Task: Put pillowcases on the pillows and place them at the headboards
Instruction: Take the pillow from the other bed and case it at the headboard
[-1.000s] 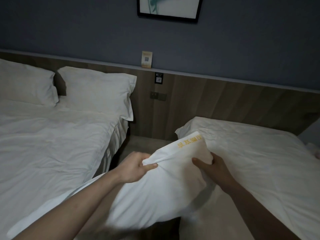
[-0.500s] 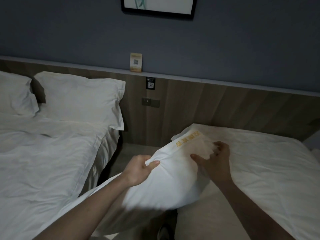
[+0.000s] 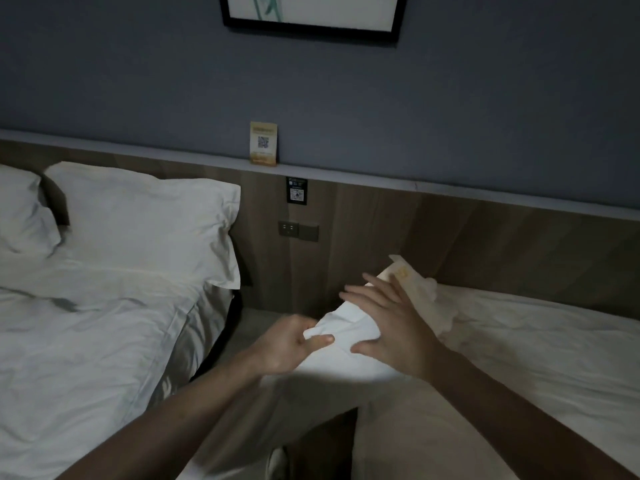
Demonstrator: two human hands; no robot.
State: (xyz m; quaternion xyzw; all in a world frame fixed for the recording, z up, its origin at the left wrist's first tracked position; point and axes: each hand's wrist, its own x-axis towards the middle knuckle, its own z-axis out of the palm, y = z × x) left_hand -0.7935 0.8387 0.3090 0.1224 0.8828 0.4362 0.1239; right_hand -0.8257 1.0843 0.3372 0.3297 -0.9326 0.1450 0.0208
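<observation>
White cloth is in your hands now: the pillow (image 3: 349,341) in its case. Your left hand (image 3: 287,344) pinches a fold of the case between thumb and fingers. Your right hand (image 3: 388,323) lies flat on top with its fingers spread out and grips nothing. The pillow runs from under your palms up past your right fingertips, and its far end with the yellow mark touches the headboard (image 3: 485,244). I think you are setting it down. Push it flat against the board with your right hand. Then let the fold go and smooth the corner by your left thumb.
</observation>
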